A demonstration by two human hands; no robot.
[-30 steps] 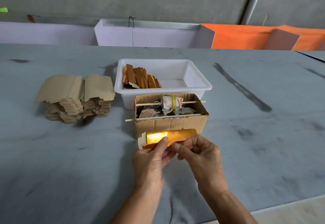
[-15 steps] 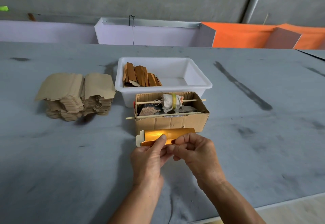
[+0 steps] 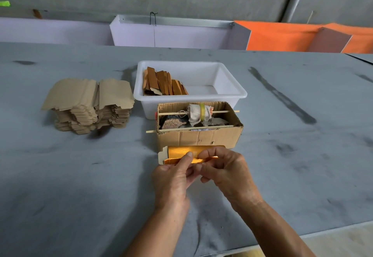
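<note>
Pinching a gold carton blank (image 3: 181, 152) at lower centre of the frame — left hand (image 3: 171, 182) with thumb on the shiny face, right hand (image 3: 228, 174) curled over its right half. Held over the grey worktop (image 3: 80, 176), just in front of the cardboard box (image 3: 201, 138).

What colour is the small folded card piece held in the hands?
Shiny gold-orange card piece; the head view shows it best.
</note>
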